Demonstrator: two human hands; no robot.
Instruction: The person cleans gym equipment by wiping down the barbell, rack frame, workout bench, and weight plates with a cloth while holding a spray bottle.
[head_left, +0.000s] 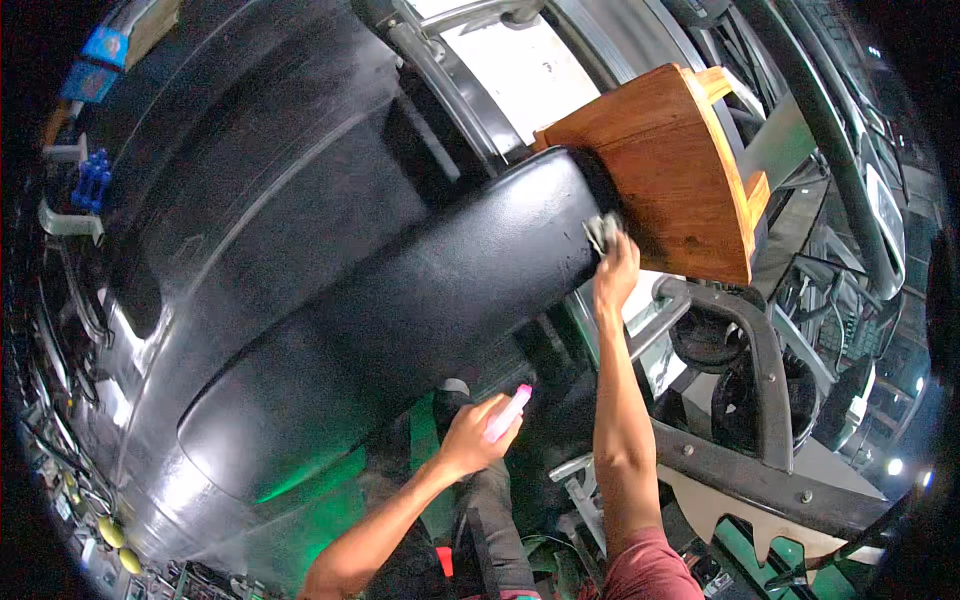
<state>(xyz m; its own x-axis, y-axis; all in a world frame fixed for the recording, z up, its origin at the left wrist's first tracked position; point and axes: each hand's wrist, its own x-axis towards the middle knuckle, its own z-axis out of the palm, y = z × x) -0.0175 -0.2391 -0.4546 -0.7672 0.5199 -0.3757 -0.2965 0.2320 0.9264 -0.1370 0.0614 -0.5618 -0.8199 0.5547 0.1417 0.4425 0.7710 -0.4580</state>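
Note:
A long black vinyl-like padded bench (420, 277) runs diagonally before me, its surface glossy under the light. My right hand (617, 268) holds a crumpled light-coloured cloth (602, 231) against the pad near its upper right end. Small dark marks show on the pad just left of the cloth. Lower down, in front of the pad, my left hand (478, 439) grips a pale tube-like bottle with a pink end (508, 412), apart from the pad. My fingers hide part of the bottle.
A wooden stool (660, 172) with short legs stands tilted beyond the pad's upper end. Bolted dark metal tube framing (776, 390) fills the right side. A blue box (96, 64) lies at the upper left. Metal parts and two yellow round objects (111, 532) edge the lower left.

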